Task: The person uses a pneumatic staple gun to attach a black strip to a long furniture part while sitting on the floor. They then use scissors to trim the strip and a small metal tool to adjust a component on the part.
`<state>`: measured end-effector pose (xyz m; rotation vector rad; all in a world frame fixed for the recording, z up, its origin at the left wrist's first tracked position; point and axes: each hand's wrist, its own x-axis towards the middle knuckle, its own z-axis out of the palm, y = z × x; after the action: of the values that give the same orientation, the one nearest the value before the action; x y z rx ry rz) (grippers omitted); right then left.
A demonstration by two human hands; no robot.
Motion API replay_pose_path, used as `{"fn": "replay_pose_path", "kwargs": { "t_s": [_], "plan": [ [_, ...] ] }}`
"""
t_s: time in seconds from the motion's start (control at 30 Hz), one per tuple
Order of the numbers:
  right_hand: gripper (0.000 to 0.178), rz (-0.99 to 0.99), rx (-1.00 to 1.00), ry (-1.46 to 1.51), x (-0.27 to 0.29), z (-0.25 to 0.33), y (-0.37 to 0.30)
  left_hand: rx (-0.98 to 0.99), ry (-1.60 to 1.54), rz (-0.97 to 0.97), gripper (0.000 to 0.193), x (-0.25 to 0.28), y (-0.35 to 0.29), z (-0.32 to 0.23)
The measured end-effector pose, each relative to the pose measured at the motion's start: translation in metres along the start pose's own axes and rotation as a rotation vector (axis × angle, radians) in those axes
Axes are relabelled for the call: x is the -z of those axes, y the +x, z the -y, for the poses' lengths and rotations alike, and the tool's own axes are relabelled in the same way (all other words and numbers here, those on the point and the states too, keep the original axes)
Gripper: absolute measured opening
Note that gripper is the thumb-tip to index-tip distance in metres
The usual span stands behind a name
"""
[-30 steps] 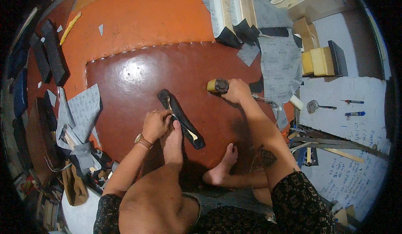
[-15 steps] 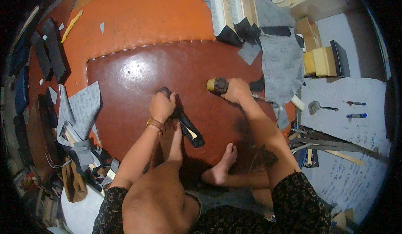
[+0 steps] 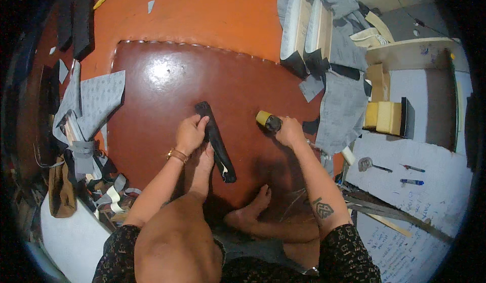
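while the left hand (image 3: 190, 133) pinches a black strip (image 3: 216, 144) near its far end, with the thumb on top, the tips of its other fingers are hidden by the hand and strip. the strip slants over the brown panel (image 3: 147, 116), between the two hands, its far end to the left and its near end to the right; a pale sliver shows at the near end, and the rest of the inside is covered. the right hand (image 3: 290, 132) is wrapped around a yellow-and-black tool (image 3: 269, 121); the hand conceals the grip, so the position of each finger cannot be told. the dark lens rim cuts off the outer edges of the scene, and the items at the near left are hard to separate. the brown panel is glossy, with a bright glare at the far left; a puckered seam (image 3: 192, 43) divides it from an orange covering (image 3: 212, 14) on the far side. grey sheets (image 3: 104, 95) lie to the left and right. at the right, yellow blocks (image 3: 390, 117) stand beyond two pens (image 3: 411, 182) on a white board (image 3: 367, 149).
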<state>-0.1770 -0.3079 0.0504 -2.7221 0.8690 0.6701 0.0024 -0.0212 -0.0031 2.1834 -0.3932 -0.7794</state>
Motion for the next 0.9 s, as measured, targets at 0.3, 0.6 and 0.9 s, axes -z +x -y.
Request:
{"fn": "replay_pose_path", "kwargs": {
  "t_s": [0.3, 0.6, 0.9],
  "plan": [
    [0.043, 0.017, -0.055, -0.025, 0.007, 0.011, -0.001, -0.343, 0.314, 0.019, 0.032, 0.007, -0.006, -0.007],
    [0.043, 0.053, -0.087, -0.006, 0.01, 0.011, 0.004, -0.51, 0.292, 0.402, 0.025, 0.024, -0.015, 0.002],
    [0.034, -0.003, -0.069, 0.035, 0.01, 0.012, -0.001, -0.414, 0.303, 0.255, 0.02, 0.009, -0.015, 0.003]
  ]
}}
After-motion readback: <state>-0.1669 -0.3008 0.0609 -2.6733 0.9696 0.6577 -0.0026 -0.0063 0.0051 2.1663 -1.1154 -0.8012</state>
